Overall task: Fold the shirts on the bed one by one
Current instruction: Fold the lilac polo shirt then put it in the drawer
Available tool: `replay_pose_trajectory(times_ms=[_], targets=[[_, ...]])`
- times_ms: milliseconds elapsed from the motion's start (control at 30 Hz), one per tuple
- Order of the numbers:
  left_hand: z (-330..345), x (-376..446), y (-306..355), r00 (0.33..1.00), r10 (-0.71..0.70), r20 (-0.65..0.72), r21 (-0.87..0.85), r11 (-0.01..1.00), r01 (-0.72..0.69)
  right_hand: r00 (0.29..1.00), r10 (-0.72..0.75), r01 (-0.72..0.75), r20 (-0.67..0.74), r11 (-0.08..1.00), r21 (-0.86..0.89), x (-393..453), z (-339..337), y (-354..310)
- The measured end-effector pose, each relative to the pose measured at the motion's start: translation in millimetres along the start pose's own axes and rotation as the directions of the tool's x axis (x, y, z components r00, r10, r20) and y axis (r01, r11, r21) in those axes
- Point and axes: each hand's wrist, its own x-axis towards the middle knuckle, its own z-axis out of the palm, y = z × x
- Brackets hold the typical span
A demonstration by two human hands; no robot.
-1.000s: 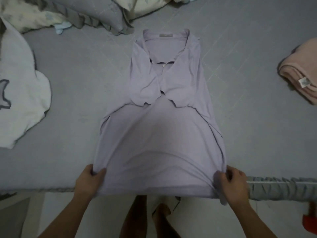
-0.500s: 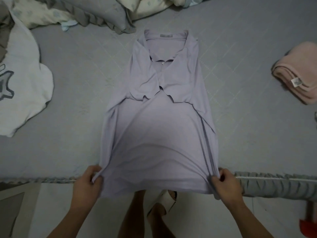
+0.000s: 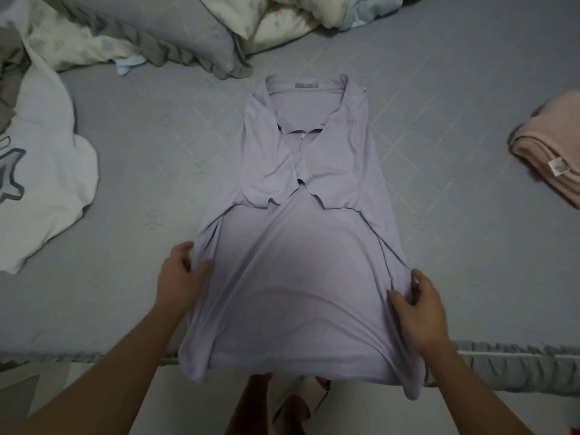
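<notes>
The wide bed with a grey quilted cover [image 3: 439, 89] carries a lilac collared shirt [image 3: 301, 246] in the middle, its hem hanging over the near edge. A white printed garment [image 3: 40, 183] lies at the left, a folded pink cloth [image 3: 552, 161] at the right. Grey and pale floral pillows [image 3: 157, 23] lie along the far side.

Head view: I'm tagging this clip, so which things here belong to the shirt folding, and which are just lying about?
Job:
lilac shirt, sleeves folded in, hem hanging over the bed edge
left hand and right hand, each gripping a side of it
white shirt, unfolded, at left
pink garment, folded, at right

Lying about:
pillow
floral quilt
</notes>
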Motion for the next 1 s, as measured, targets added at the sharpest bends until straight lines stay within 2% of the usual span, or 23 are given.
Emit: replay_pose_trajectory(times_ms=[33,100,167,267,400,467,533,600,667,767,867,1000], targets=[[1.7,9.3,8.4,0.999,0.026,0.022,-0.004,1.0,-0.025,0.999,0.046,-0.046,0.005,0.999,0.022,4.4,2.2,-0.6],[5.1,19.9,19.8,0.992,0.116,0.048,0.104,0.987,-0.121,0.994,0.112,-0.112,0.004,0.993,0.049,4.0,6.4,0.9],[5.9,19.0,21.7,0.975,0.223,-0.013,0.193,0.957,-0.216,0.989,0.145,-0.144,-0.011,0.989,0.045,-7.4,8.7,8.6],[3.3,6.2,22.4,0.948,0.309,-0.075,0.193,0.937,-0.29,0.979,0.2,-0.201,-0.037,0.979,-0.035,-29.3,12.6,21.7],[11.9,-16.3,25.5,0.908,0.409,0.091,0.107,0.903,-0.417,0.996,0.066,-0.06,0.058,0.994,-0.09,-52.4,30.7,27.5],[16.3,-27.5,21.4,0.934,0.341,0.106,0.017,0.939,-0.345,0.995,0.069,-0.063,0.066,0.994,-0.085,-59.1,33.5,30.7],[14.7,-34.6,8.2,0.982,0.185,0.046,-0.025,0.983,-0.184,0.983,0.178,-0.175,0.034,0.981,-0.079,-64.7,29.7,38.7],[9.9,-42.7,-12.1,0.999,0.038,-0.038,0.034,0.999,-0.036,0.952,0.307,-0.305,0.016,0.95,-0.072,-68.2,22.5,48.5],[5.8,-60.0,-33.9,0.996,-0.075,-0.056,0.102,0.992,0.081,0.927,0.374,-0.37,0.02,0.923,-0.103,-71.7,16.3,54.5],[6.9,-96.7,-58.0,0.965,-0.25,0.078,0.063,0.967,0.246,0.907,0.418,-0.414,0.043,0.907,-0.081,-79.4,11.8,58.8],[9.7,-122.4,-74.1,0.912,-0.347,0.218,0.096,0.938,0.333,0.858,0.499,-0.495,0.121,0.867,-0.059,-90.2,8.5,64.4],[10.4,-134.4,-85.1,0.845,-0.46,0.274,0.135,0.888,0.439,0.825,0.522,-0.529,0.214,0.848,-0.027,-102.2,2.6,68.3]])
